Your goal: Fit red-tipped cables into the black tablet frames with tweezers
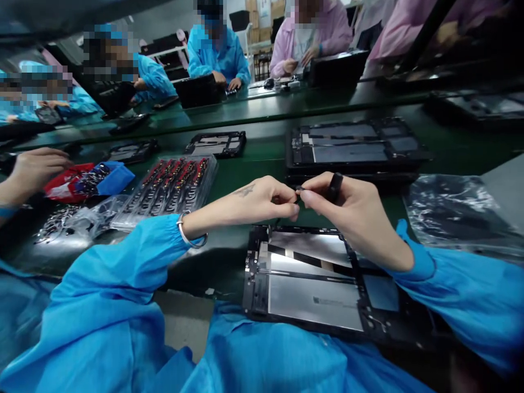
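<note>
My left hand [262, 202] and my right hand [352, 210] meet above an open tablet chassis [315, 289] lying at the table's near edge. Between the fingertips of both hands is a small black part [298, 191], pinched from each side. My right hand also keeps a short black cylindrical tool [334, 185] tucked between its fingers. Both arms wear blue sleeves; a metal bracelet [189, 236] circles my left wrist. The chassis shows silver shielding and a black frame, partly hidden under my right wrist.
A clear tray of small red-and-black parts [172, 183] lies left of my hands, with red and blue bags [88, 179] beyond. A stack of chassis [352, 147] sits behind. Crumpled plastic film [454, 210] lies at right. A neighbour's hand [35, 169] is at left; other workers sit across.
</note>
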The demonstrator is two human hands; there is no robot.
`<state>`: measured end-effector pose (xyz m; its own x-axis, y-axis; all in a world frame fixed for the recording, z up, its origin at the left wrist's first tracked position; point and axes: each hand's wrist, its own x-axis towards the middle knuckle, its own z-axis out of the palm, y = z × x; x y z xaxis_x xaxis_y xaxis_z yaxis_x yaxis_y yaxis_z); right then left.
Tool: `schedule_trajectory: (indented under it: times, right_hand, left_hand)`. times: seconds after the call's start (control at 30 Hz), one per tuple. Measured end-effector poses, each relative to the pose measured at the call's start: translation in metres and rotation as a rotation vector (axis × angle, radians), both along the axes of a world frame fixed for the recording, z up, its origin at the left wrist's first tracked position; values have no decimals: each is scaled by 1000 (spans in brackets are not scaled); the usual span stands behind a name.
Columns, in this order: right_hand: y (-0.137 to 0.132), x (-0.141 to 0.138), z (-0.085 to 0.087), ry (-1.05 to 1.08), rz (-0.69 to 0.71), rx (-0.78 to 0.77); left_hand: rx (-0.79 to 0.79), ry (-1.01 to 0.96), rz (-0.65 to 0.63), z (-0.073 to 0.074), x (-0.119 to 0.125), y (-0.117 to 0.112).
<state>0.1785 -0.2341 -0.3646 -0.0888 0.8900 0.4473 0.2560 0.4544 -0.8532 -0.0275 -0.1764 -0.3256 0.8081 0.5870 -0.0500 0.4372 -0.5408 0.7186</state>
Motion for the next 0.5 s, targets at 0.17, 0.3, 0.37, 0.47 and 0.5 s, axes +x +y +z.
schedule_trajectory:
  times: [0.17, 0.3, 0.37, 0.47, 0.5]
  right_hand:
    - [1, 1, 1, 137, -6, -91]
    - [-1, 0, 1, 189, 29, -99]
    - [-3, 0, 1, 184, 26, -77]
    - [-5, 0, 2, 146, 9, -44]
    - [-5, 0, 2, 127, 2, -29]
  left_hand:
    - [646, -205, 76, -10, 2, -5]
    - [1320, -201, 98, -15, 8, -16]
    - [1451, -167, 107, -15, 12, -20]
    - [1507, -120, 123, -14, 14, -22]
    - [1514, -111, 127, -13, 14, -22]
